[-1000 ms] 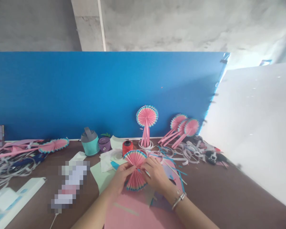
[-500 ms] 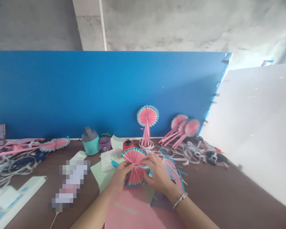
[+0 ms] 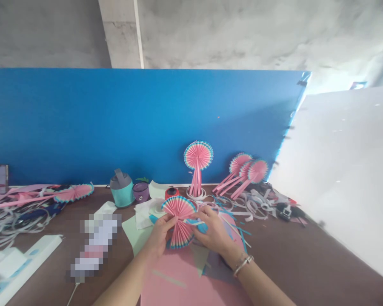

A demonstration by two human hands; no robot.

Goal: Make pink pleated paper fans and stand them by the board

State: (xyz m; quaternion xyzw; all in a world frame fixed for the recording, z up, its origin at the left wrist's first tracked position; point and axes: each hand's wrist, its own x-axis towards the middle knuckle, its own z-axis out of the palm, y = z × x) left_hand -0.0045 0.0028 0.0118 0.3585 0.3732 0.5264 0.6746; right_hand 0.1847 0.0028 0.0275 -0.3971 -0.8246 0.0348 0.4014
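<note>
Front and centre, held a pink pleated paper fan [image 3: 179,207] up over a pink paper sheet [image 3: 178,295]. Had the pleats folded, the rim edged in blue and cream, the waist drawn in, and two wedges opened out, top and bottom. Looked well advanced in shaping, by that judgement; had a gap open between the wedges on the right, though, and no visible handle. Couldn't tell about the left gap, hidden behind fingers.

Pointed one wedge upward and the other down, with the long axis running close to upright, through the waist.

Pinched that waist between thumb and fingers of the left hand [image 3: 160,233]. Brought the right hand [image 3: 213,229] in at the right-hand side, thumb and forefinger parted near the wedge edges; couldn't tell whether gripping or merely touching.

Just beyond, showed a red container [image 3: 172,193], then a round pink fan [image 3: 198,155] upright in a white coil [image 3: 196,194]. Off to the right, leaned three long-handled fans [image 3: 258,171] behind tangled white strips [image 3: 253,204]. To the left, lined up a purple cup [image 3: 141,192] and a teal lidded pot [image 3: 121,194], with another fan [image 3: 73,194] lying farther out.
</note>
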